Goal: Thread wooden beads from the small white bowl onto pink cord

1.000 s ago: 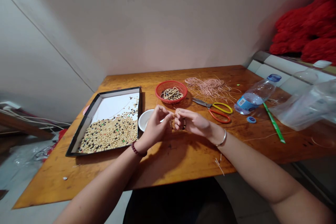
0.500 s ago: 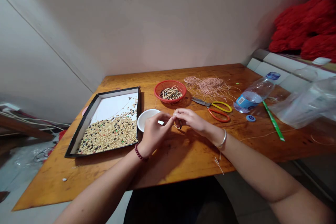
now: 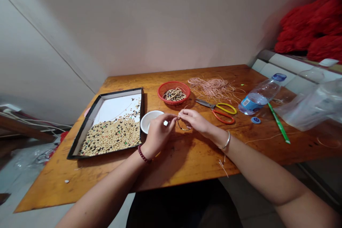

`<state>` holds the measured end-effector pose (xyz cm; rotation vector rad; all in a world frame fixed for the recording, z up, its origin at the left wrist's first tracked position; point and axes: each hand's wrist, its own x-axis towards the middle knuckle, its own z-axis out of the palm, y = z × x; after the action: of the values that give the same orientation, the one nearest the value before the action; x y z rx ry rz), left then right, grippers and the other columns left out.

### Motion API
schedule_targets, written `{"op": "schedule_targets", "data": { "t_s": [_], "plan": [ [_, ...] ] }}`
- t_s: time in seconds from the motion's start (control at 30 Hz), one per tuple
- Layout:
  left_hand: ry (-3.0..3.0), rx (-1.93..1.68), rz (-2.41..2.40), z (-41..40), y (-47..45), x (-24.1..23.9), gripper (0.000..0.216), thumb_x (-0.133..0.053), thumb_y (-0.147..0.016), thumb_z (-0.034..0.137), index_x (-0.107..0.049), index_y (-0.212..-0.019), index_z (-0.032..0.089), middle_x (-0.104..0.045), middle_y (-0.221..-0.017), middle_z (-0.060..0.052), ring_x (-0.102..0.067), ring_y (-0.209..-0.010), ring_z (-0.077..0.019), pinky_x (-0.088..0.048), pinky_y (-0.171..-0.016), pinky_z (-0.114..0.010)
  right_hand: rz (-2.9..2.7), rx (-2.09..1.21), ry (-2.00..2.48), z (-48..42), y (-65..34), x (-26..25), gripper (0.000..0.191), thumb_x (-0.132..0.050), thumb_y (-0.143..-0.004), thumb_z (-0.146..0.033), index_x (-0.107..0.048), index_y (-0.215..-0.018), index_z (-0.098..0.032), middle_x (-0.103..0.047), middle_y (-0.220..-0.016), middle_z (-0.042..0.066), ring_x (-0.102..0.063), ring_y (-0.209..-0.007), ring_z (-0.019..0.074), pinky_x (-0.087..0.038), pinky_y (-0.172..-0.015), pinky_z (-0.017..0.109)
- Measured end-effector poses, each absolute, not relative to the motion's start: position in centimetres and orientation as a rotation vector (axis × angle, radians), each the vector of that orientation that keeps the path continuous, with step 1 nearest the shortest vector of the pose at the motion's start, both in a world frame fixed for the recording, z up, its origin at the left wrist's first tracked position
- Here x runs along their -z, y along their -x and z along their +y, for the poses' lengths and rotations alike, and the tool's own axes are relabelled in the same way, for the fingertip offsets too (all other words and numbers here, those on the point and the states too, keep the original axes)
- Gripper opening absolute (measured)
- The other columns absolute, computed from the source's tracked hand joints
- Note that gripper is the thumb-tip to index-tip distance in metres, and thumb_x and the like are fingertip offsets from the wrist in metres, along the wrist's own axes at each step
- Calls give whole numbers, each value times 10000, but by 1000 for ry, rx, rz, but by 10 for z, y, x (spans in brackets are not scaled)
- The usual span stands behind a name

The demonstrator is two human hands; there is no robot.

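A small loop of strung beads [image 3: 182, 128], pale with a few dark ones, hangs between my two hands above the table. My left hand [image 3: 159, 130] pinches one side of it at the fingertips, beside a white bowl [image 3: 145, 123] that it partly covers. The thumb and fingers of my right hand [image 3: 194, 120] close on the other side, with a short thread end [image 3: 186, 107] sticking up. Exactly where the string is gripped is hidden by the fingers. Behind the hands stands a red plastic basket [image 3: 161, 96] containing finished-looking bead strands [image 3: 174, 94].
On the left lies a black-edged tray [image 3: 104, 151] of loose beads [image 3: 112, 135]. Scissors [image 3: 216, 107] with yellow and orange handles and a heap of pink string [image 3: 211, 87] lie right of the basket. Further right are a water bottle [image 3: 252, 102], blue cap [image 3: 255, 120] and green strip [image 3: 278, 123].
The bead loop shows more plainly between my hands, and a thread end now sticks up above the right fingers. My hands have shifted only slightly.
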<state>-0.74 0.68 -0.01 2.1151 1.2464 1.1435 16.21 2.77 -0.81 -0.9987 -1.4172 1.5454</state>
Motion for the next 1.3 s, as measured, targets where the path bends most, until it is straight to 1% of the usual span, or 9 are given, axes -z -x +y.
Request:
{"op": "schedule_targets", "data": {
  "t_s": [0.1, 0.23, 0.43, 0.53, 0.67, 0.83, 0.97, 1.1, 1.3],
  "plan": [
    [-2266, -1152, 1274, 8, 9, 4, 136, -568, -867, 224, -692, -919, 203, -715, -845, -40, -632, -736, -160, -477, -688, -268, -1435, -1575, 1002, 29, -162, 12, 319, -582, -807, -480, -519, -731, -177, -348, -509, -81, -284, -431, 63, -216, -409, 205],
    [-2374, -1150, 1308, 9, 11, 9, 111, -571, -864, 237, -666, -900, 193, -694, -824, -38, -613, -745, -162, -449, -681, -266, -1422, -1635, 960, 31, -161, 17, 342, -560, -810, -500, -492, -709, -181, -356, -532, -77, -274, -426, 58, -204, -403, 207],
    [-2339, -1166, 1357, 7, 9, 5, 81, -572, -853, 215, -644, -846, 178, -671, -763, -20, -586, -684, -137, -421, -645, -243, -1438, -1620, 953, 29, -162, 13, 326, -562, -813, -481, -486, -706, -182, -424, -599, -53, -365, -457, 66, -315, -430, 217],
    [-2330, -1191, 1352, 6, 8, 2, 87, -565, -858, 218, -644, -847, 182, -671, -762, -19, -584, -675, -134, -416, -633, -238, -1419, -1626, 955, 29, -163, 10, 344, -553, -817, -511, -501, -732, -181, -450, -612, -39, -415, -494, 83, -359, -451, 221],
    [-2347, -1193, 1335, 4, 7, 0, 106, -558, -871, 247, -633, -833, 182, -657, -761, -27, -573, -683, -141, -407, -628, -242, -1405, -1614, 969, 30, -164, 12, 403, -554, -803, -573, -515, -732, -178, -458, -614, -32, -423, -505, 90, -368, -452, 226],
    [-2400, -1137, 1350, 3, 8, 0, 154, -488, -919, 276, -578, -845, 175, -638, -825, -57, -556, -761, -172, -405, -650, -265, -1419, -1570, 929, 33, -163, 17, 409, -587, -776, -568, -514, -670, -179, -467, -581, -35, -423, -475, 83, -364, -443, 225],
    [-2428, -1127, 1377, 2, 9, 2, 169, -451, -946, 290, -558, -873, 182, -639, -851, -52, -556, -790, -177, -405, -671, -271, -1450, -1467, 953, 34, -162, 18, 405, -548, -807, -566, -561, -719, -171, -515, -589, -20, -449, -466, 93, -376, -453, 237],
    [-2461, -1106, 1440, 2, 9, 3, 158, -438, -951, 277, -552, -900, 179, -635, -855, -52, -557, -798, -184, -399, -699, -286, -1495, -1357, 966, 33, -162, 18, 422, -525, -823, -577, -560, -705, -173, -530, -631, -8, -467, -477, 96, -393, -469, 242],
    [-2478, -1119, 1381, 4, 10, 4, 128, -492, -928, 252, -594, -893, 182, -664, -832, -44, -577, -757, -173, -398, -686, -277, -1606, -1092, 1077, 29, -164, 17, 423, -448, -896, -535, -582, -720, -174, -564, -640, 9, -514, -514, 117, -401, -501, 243]
  ]
}}
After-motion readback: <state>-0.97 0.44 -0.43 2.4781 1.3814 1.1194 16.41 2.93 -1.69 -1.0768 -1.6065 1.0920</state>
